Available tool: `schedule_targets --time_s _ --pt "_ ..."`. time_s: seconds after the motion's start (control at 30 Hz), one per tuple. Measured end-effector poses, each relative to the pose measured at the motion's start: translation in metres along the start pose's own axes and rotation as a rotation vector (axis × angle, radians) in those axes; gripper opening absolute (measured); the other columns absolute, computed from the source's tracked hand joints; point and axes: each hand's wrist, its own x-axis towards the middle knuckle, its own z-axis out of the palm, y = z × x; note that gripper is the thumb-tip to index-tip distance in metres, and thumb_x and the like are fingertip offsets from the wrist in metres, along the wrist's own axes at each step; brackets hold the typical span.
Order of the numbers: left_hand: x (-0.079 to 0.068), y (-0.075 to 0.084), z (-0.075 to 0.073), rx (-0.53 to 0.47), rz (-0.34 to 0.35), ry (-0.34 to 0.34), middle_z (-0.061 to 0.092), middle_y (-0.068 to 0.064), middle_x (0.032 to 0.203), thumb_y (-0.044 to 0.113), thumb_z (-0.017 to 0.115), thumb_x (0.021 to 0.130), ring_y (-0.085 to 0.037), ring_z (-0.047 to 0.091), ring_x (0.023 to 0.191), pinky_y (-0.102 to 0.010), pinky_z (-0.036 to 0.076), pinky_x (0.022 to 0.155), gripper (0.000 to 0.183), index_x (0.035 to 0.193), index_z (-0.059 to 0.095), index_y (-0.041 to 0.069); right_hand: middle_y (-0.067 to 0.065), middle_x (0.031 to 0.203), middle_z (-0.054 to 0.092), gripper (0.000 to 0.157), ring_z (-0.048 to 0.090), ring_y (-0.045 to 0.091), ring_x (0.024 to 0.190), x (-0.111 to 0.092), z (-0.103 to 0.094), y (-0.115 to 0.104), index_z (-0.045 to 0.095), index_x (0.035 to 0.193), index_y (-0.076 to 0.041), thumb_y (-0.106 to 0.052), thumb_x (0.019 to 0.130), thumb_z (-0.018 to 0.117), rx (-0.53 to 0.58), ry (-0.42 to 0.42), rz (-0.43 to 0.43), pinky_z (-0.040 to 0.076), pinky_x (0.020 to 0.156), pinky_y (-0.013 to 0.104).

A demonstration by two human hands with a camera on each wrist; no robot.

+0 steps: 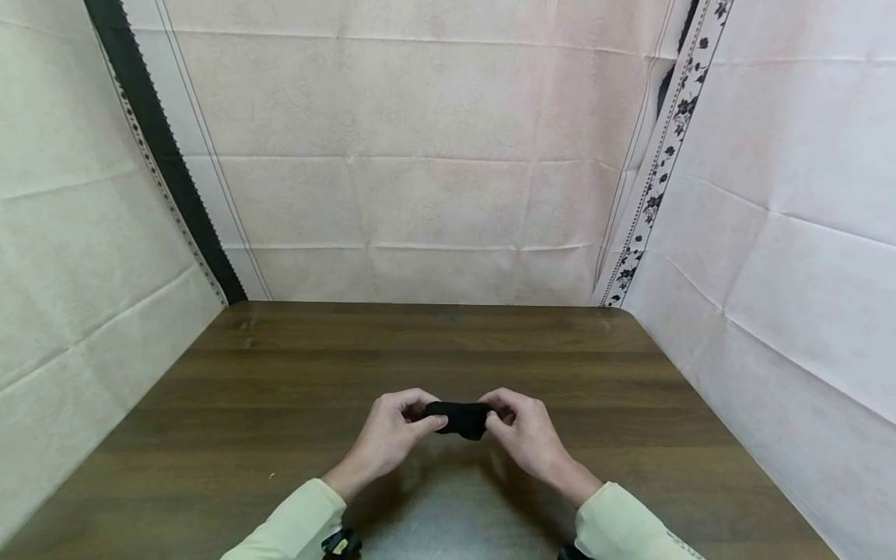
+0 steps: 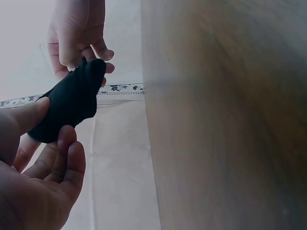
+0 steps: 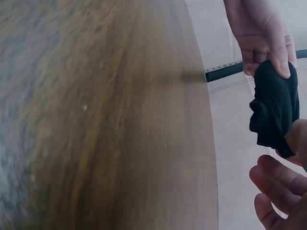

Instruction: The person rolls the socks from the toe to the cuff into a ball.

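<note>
Both hands hold a small, soft black piece of cloth [image 1: 462, 418], rolled or folded into a short bundle, above the table. My left hand [image 1: 392, 432] pinches its left end, thumb on the near side. At the other end, my right hand [image 1: 526, 434] grips it between thumb and fingers. In the left wrist view the black cloth [image 2: 72, 103] stretches between the two hands, its surface smooth with a bulge along one side. The right wrist view shows the cloth [image 3: 276, 105] with loose, wrinkled edges near the right thumb.
Below the hands lies a brown wood-grain table [image 1: 315, 373]. Pale cloth hangings [image 1: 434, 155] stand behind it and along both sides. A dark strip [image 1: 168, 155] runs down the back left corner, a floral border [image 1: 654, 187] down the right one.
</note>
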Motion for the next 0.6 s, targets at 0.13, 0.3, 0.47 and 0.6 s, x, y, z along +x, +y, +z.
schedule_targets --time_s 0.13,0.3,0.47,0.6 --pt "0.0004 -0.0017 -0.0018 -0.016 0.007 -0.010 0.070 0.003 0.083 0.019 0.081 0.087 -0.017 0.060 0.072 -0.028 0.048 0.061 0.009 0.094 0.076 0.020 -0.007 0.079 0.065 0.029 0.059 0.014 0.070 0.0001 -0.0012 -0.0010 0.073 0.092 -0.023 0.003 0.088 0.062 0.026 -0.003 0.045 0.049 0.061 0.027" --pt "0.0006 -0.0031 -0.0026 -0.032 0.019 -0.016 0.071 0.002 0.085 0.015 0.081 0.086 -0.018 0.061 0.074 -0.028 0.050 0.064 0.010 0.094 0.076 0.018 -0.003 0.079 0.064 0.025 0.057 0.015 0.072 0.0013 -0.0028 -0.0028 0.073 0.090 -0.019 0.003 0.090 0.060 0.072 -0.020 0.098 0.047 0.065 0.027" --pt "0.0004 -0.0030 -0.0024 -0.028 0.024 -0.008 0.071 0.003 0.088 0.013 0.082 0.085 -0.017 0.063 0.075 -0.028 0.051 0.065 0.013 0.094 0.076 0.020 0.001 0.080 0.065 0.020 0.056 0.016 0.074 0.0038 -0.0028 -0.0036 0.072 0.091 -0.012 0.003 0.091 0.059 0.130 -0.032 0.144 0.045 0.066 0.027" --pt "0.0006 -0.0033 -0.0025 -0.017 0.043 0.003 0.071 0.005 0.090 0.013 0.083 0.083 -0.018 0.063 0.077 -0.030 0.051 0.067 0.014 0.092 0.077 0.022 0.002 0.085 0.068 0.016 0.060 0.020 0.078 0.0051 -0.0027 -0.0023 0.072 0.097 -0.009 0.001 0.093 0.060 0.166 -0.034 0.178 0.046 0.068 0.026"
